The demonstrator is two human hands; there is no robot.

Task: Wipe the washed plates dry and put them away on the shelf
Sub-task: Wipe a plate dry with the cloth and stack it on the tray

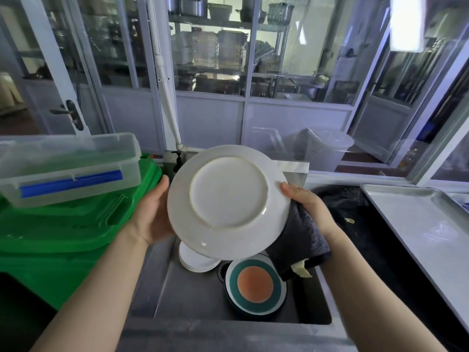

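— Where's the plate?

— The white plate [228, 201] is up over the sink [193, 295], underside toward me, between my hands. My left hand [152, 212] clasps its rim; my right hand [307, 201] pinches the opposite edge through the dark cloth [302, 240].

— Slippery?

— Probably: glazed, rigid, breakable. Rim grip feels safest.

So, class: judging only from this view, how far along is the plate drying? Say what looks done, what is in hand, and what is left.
Done: nothing can be confirmed; no dried plates put away are visible. In hand: the white plate is held underside-up over the sink by the left hand, with the right hand pressing a dark cloth against it. Left: a stack of white plates and the teal-and-orange plate wait in the sink.
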